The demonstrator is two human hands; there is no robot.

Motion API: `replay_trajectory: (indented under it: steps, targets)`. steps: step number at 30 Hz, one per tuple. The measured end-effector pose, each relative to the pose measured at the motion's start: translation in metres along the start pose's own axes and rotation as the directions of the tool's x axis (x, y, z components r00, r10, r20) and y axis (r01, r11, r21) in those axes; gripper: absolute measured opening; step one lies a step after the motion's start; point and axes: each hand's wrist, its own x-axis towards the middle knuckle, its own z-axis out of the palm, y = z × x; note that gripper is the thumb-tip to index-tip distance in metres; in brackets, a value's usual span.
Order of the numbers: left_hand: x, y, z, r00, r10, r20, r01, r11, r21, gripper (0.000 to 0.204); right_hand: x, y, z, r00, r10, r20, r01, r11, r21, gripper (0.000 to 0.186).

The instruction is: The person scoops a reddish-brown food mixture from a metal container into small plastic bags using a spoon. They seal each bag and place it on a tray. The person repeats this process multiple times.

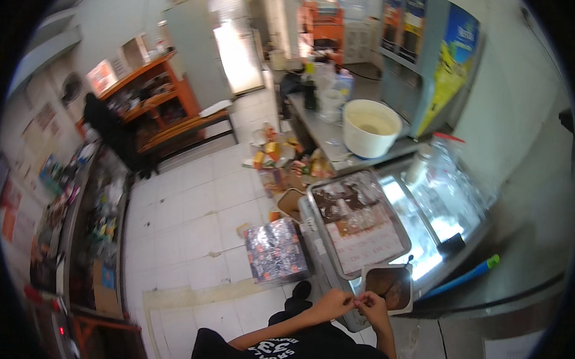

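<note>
My left hand (337, 304) and my right hand (373, 305) meet just left of a small square container (385, 266). Both are closed, fingertips pinched close together; anything between them is too small to make out. Brown stuff fills part of the container, and a thin dark-tipped handle sticks up from it. Beyond my hands, a shallow metal tray (328, 235) rests on the counter. Printed paper lines its near part, with small clear packets and brown crumbs farther back.
A glass-topped, lit counter (423, 257) carries clear plastic bags (449, 180). A white bucket (373, 142) stands farther back beside a drinks dispenser (416, 67). Below on the left sits a patterned box (277, 251). A blue stick with a green end (462, 278) lies right.
</note>
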Motion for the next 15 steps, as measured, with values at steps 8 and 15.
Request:
replay_trajectory:
  steps: [8, 15]
  targets:
    - [-0.027, 0.003, 0.042, 0.993, -0.092, -0.074, 0.102, 0.984, 0.145, 0.034, -0.022, 0.018, 0.004, 0.951, -0.303, 0.052, 0.292, 0.837, -0.463, 0.010]
    - [-0.042, 0.023, 0.032, 0.989, -0.151, 0.002, 0.138, 0.908, 0.396, 0.017, -0.050, 0.014, 0.008, 0.914, -0.405, 0.007, 0.278, 0.616, -0.737, 0.016]
